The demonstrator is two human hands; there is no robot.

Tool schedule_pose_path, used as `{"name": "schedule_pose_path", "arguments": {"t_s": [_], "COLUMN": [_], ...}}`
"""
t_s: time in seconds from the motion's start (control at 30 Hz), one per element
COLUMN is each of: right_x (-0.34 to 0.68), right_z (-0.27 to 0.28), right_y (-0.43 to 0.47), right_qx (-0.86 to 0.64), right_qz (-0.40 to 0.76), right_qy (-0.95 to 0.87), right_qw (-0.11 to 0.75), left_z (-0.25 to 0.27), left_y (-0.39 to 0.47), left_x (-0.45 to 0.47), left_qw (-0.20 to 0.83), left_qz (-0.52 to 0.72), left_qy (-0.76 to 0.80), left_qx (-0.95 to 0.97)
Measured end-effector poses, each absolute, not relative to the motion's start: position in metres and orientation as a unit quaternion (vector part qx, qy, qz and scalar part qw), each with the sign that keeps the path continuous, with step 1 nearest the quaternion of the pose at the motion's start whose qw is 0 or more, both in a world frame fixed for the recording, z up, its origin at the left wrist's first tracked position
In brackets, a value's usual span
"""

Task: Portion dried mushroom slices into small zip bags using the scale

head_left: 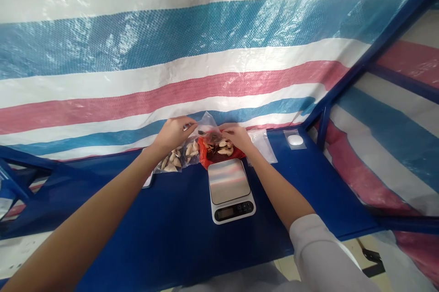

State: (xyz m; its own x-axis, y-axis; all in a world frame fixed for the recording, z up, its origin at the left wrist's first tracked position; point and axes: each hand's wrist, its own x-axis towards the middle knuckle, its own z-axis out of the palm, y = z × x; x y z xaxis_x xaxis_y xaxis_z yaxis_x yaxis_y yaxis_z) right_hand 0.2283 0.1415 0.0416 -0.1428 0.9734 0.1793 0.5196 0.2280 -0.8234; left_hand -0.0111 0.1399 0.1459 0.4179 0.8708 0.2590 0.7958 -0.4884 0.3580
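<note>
A small clear plastic bag (207,121) stands raised between my hands, with a dark piece low in it. My left hand (174,133) is closed in a pinch at its left edge. On the other side, my right hand (237,136) has its fingers pressed together by the bag's right side, above an opened red plastic bag (205,158). What the right fingertips grip is too small to make out. Pale and brown pieces (225,149), like dried mushrooms, lie in the red bag. Directly in front of it sits a white kitchen scale (229,187) with a bare metal plate.
Filled clear bags (172,160) of similar pieces lie left of the red bag, partly over a white-edged flat object (148,181). Flat clear bags (263,146) and a white oval object (295,140) are on the right. Striped sheeting (219,84) hangs behind the blue table (171,237); blue frame bars (363,61) flank it.
</note>
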Motion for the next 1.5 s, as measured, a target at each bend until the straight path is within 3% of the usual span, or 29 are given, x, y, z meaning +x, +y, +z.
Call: {"name": "schedule_pose_path", "arguments": {"t_s": [0.17,0.37,0.67,1.03,1.37,1.5], "right_x": [0.224,0.229,0.239,0.247,0.242,0.244], "right_z": [0.05,0.046,0.035,0.037,0.046,0.051], "right_y": [0.142,0.141,0.141,0.137,0.137,0.136], "right_qx": [-0.501,-0.506,-0.564,-0.599,-0.519,-0.494], "right_qz": [0.276,0.318,0.332,0.266,0.509,0.553], "right_qy": [-0.72,-0.677,-0.635,-0.657,-0.526,-0.483], "right_qw": [0.393,0.43,0.411,0.373,0.441,0.465], "left_z": [0.142,0.14,0.145,0.133,0.144,0.145], "left_y": [0.14,0.14,0.133,0.138,0.136,0.135], "left_x": [-0.009,-0.01,0.001,0.01,0.006,0.009], "left_qw": [0.073,0.099,0.133,0.144,0.155,0.15], "left_qz": [0.215,0.246,0.254,0.246,0.284,0.306], "left_qy": [0.491,0.493,0.471,0.48,0.492,0.489], "left_qx": [0.841,0.829,0.834,0.83,0.809,0.803]}}
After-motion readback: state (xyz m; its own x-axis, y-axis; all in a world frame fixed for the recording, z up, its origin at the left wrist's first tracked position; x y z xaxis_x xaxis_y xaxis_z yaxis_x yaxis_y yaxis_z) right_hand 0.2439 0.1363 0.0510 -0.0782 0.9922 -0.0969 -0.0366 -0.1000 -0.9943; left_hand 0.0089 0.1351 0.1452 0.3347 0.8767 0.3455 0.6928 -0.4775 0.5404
